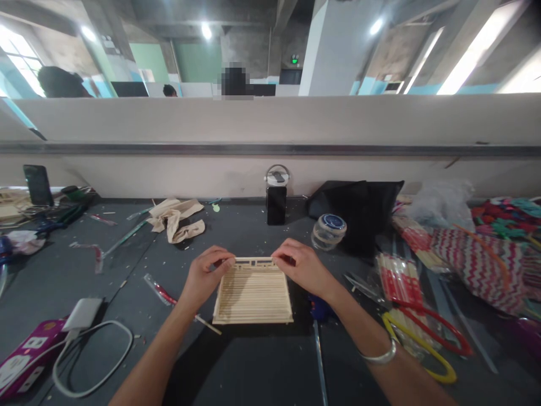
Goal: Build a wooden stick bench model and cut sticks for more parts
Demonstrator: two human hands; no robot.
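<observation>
A small rectangular tray-like frame built of pale wooden sticks [256, 293] rests on the dark table before me. Its base is a row of parallel sticks, and small uprights with gaps run along its far edge. My left hand [207, 273] pinches the far left corner between thumb and fingers. At the far right corner, my right hand [302, 265] pinches the same top rail. Whether the fingers press a separate stick onto that rail, I cannot tell. A blue-handled tool [320, 309], probably a glue gun, lies partly hidden beside my right forearm.
Scissors with red and yellow handles [439, 369] and packs of sticks [397, 276] lie at right. A clear jar [328, 231], a phone [276, 205] and crumpled beige cloth [175, 217] stand or lie behind. A purple power strip [31, 358] with a white charger [83, 313] is front left.
</observation>
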